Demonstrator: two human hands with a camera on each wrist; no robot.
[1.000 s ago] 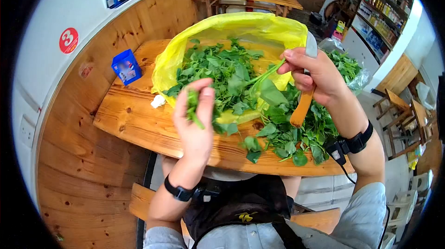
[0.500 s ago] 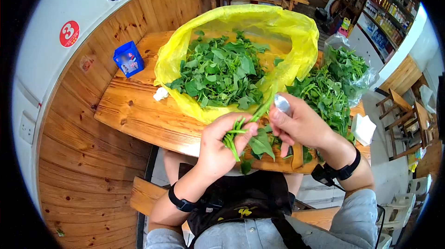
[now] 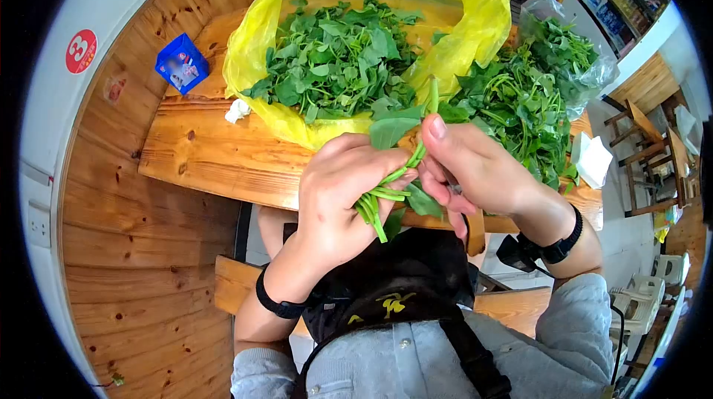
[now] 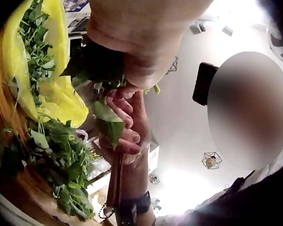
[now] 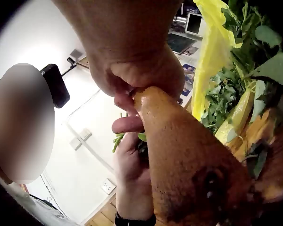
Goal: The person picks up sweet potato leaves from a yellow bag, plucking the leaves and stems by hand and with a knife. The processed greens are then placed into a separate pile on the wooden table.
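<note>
My left hand point(image 3: 338, 198) grips a bunch of leafy green stems point(image 3: 373, 213), whose cut ends stick out below the thumb side. Close against it, my right hand point(image 3: 486, 169) holds a knife by its wooden handle point(image 3: 475, 234), with the thumb at the same stems; the blade is hidden by the hand. In the right wrist view the handle point(image 5: 188, 155) looms large. A broad leaf point(image 4: 108, 122) hangs between the two hands in the left wrist view. Beyond them, a yellow plastic bag point(image 3: 297, 131) lies spread wide around a heap of picked greens point(image 3: 338, 57).
More leafy greens point(image 3: 512, 117) are piled on the wooden table point(image 3: 186, 150) at right, partly in a clear bag point(image 3: 594, 79). A blue box point(image 3: 182, 65), a crumpled white tissue point(image 3: 238, 111) and a white paper stack point(image 3: 592, 161) stand around. A wood-panelled wall point(image 3: 111, 250) runs along the left.
Both hands have come together over the table's near edge. The stems, earlier stretched from the right hand with the knife, are now in the left hand's bunch. The head view has tipped downward.
</note>
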